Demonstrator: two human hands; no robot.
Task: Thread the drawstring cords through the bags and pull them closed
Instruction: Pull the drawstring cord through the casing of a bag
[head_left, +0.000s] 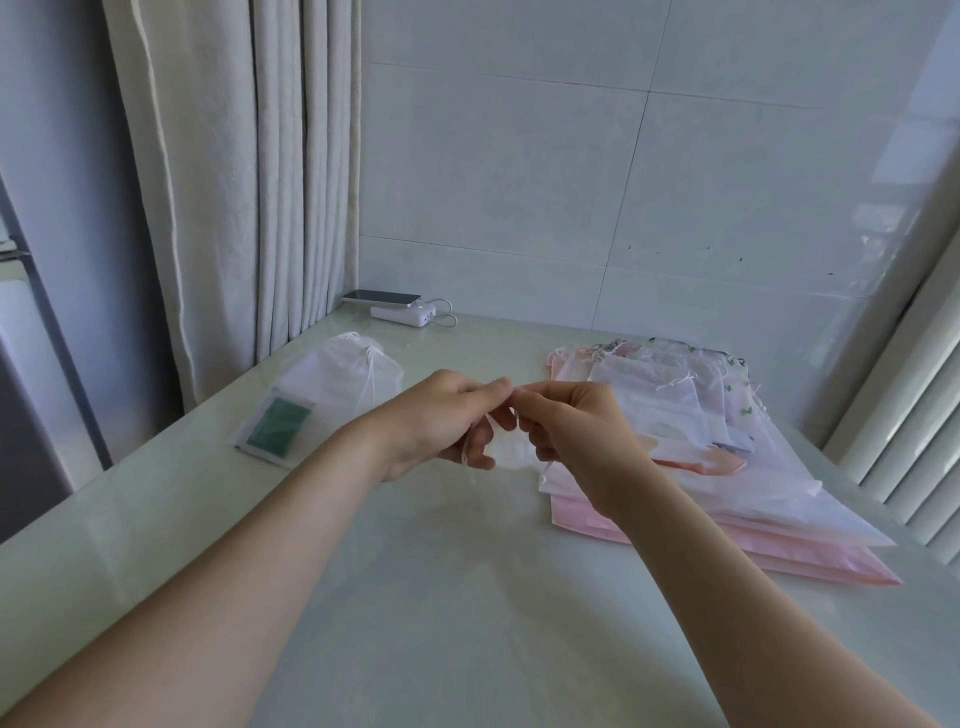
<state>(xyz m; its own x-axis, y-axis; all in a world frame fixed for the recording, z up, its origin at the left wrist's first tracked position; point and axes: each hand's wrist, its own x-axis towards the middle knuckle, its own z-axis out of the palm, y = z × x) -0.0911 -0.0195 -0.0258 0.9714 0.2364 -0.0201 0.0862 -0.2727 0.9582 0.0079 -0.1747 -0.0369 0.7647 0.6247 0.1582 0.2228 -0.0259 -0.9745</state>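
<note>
Two hands meet over the middle of a pale table (467, 597), both raised off its surface. The left hand (447, 421) and the right hand (571, 431) each have curled fingers, with thumb and forefinger closed in a pinch on the upper edge of a small sheer white bag (511, 452). The two pinches touch at the top. The bag hangs crumpled between the palms, partly hidden by the fingers and just clear of the table. A white cord (543, 469) end shows just under the right hand; which bag it belongs to cannot be told, nor whether either hand also grips a cord.

To the right lies a flat pile (701, 467) of bags: pink ones at the bottom, sheer white ones above, and some with a green print towards the far end. Thin white cords show at their far edges. The right wrist crosses the near left corner of the pile.

To the far left lies a closed bag (348, 379), white, with its mouth gathered by a cord. A clear packet (278, 426) with green contents touches its near end.

At the far corner a phone (382, 297) rests on a white power bank (402, 315), from which a cable (448, 314) loops. A curtain (234, 182) hangs at the left, beside a tiled wall (571, 156).
</note>
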